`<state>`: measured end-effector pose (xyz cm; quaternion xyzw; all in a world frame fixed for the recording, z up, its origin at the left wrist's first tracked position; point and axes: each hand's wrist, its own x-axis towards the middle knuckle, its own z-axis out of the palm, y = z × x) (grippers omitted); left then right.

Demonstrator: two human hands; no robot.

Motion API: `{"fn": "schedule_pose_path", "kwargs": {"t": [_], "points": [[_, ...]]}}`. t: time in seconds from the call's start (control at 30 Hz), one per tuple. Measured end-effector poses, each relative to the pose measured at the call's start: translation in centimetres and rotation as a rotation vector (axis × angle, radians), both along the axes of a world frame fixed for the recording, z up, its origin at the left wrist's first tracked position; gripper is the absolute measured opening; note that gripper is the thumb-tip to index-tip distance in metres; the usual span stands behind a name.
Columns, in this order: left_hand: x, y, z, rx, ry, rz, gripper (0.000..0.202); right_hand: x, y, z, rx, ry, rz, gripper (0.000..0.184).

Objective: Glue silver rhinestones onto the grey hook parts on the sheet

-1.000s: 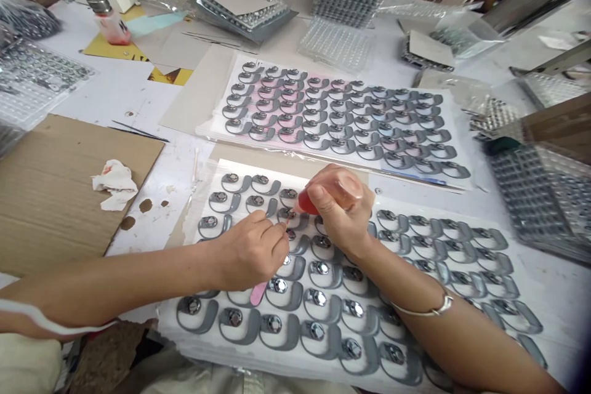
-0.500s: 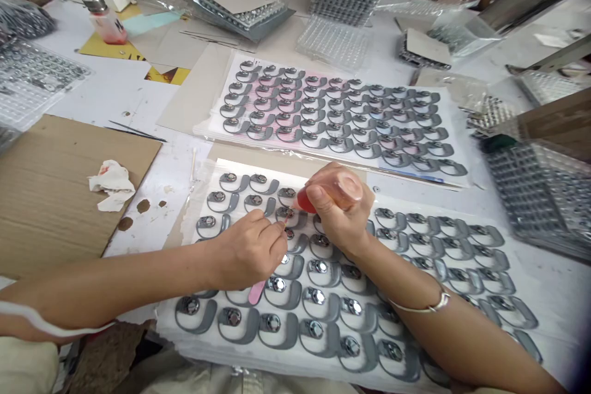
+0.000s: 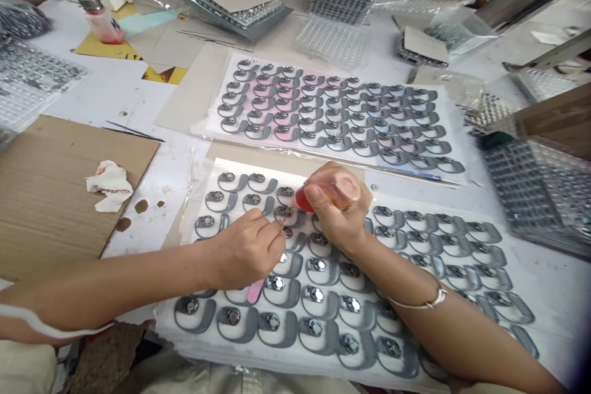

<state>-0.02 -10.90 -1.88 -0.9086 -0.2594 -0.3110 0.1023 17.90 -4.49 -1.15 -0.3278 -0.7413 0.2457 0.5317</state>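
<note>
Pink stick [image 3: 255, 291] pinched in left fingers [image 3: 276, 241]; right fingers [image 3: 316, 197] curled round a tilted reddish bottle [image 3: 339, 189]

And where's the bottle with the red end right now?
Just right of centre in the head view: the bottle is in the right hand, red end towards the left hand, above the nearer rows of grey pieces.

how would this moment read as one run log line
left hand: holds pink tool | right hand: grips tilted reddish bottle | below: gray curved pieces in rows
</note>
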Motion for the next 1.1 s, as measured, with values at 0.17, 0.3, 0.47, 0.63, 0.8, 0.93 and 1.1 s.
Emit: {"fn": "schedule_pose_path", "kwargs": {"t": [0.17, 0.3, 0.47, 0.63, 0.8, 0.93, 1.1], "points": [[0.08, 0.02, 0.11, 0.002, 0.000, -0.003, 0.018, 0.06, 0.00, 0.10, 0.005, 0.009, 0.012, 0.022], [0.07, 0.03, 0.04, 0.002, -0.002, -0.012, 0.015, 0.10, 0.04, 0.10, 0.039, -0.007, 0.010, 0.021], [-0.01, 0.01, -0.07, 0.003, 0.004, -0.011, 0.013, 0.11, 0.08, -0.08, 0.071, 0.003, 0.016, 0.017], [-0.13, 0.02, 0.05, -0.013, -0.003, -0.026, 0.012, 0.40, 0.11, -0.39, 0.063, 0.042, -0.013, 0.015], [-0.08, 0.02, 0.12, -0.018, -0.006, -0.026, 0.010, 0.75, 0.19, -0.53, 0.027, 0.052, -0.062, 0.020], [-0.04, -0.01, 0.03, -0.009, 0.005, -0.013, 0.014, 0.71, 0.15, -0.50, 0.043, 0.033, -0.060, 0.019], [-0.16, 0.00, 0.07, -0.007, 0.007, -0.010, 0.014, 0.63, 0.07, -0.40, 0.038, 0.025, -0.052, 0.020]]}}
